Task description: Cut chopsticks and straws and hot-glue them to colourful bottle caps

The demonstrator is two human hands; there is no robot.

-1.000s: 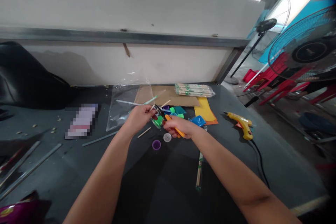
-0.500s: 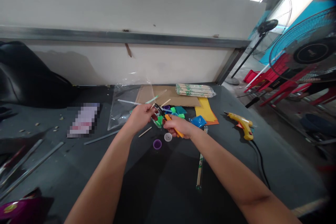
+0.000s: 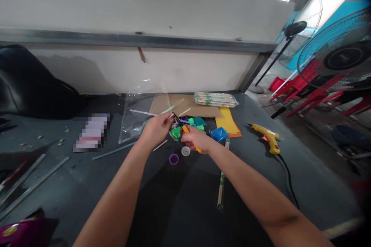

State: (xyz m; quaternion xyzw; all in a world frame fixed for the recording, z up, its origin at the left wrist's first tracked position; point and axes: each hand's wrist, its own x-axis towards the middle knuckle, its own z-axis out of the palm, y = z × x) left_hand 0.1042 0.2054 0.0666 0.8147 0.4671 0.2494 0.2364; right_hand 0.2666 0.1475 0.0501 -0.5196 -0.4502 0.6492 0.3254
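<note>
Orange-handled scissors (image 3: 185, 129), centre of the frame: clenched in the right hand (image 3: 197, 139), dark blades angled up toward the left hand (image 3: 156, 129), whose fingers (image 3: 169, 120) pinch a thin stick (image 3: 181, 113) against the blades, its material unclear. Plastic bottle caps (image 3: 191, 122) lie directly below, within reach. Yellow glue gun (image 3: 265, 137) rests at right, cord trailing toward the lower right.

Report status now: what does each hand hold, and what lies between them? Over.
Left hand: pinching small dark item. Right hand: holding orange tool. Green plastic piece between them.
</note>
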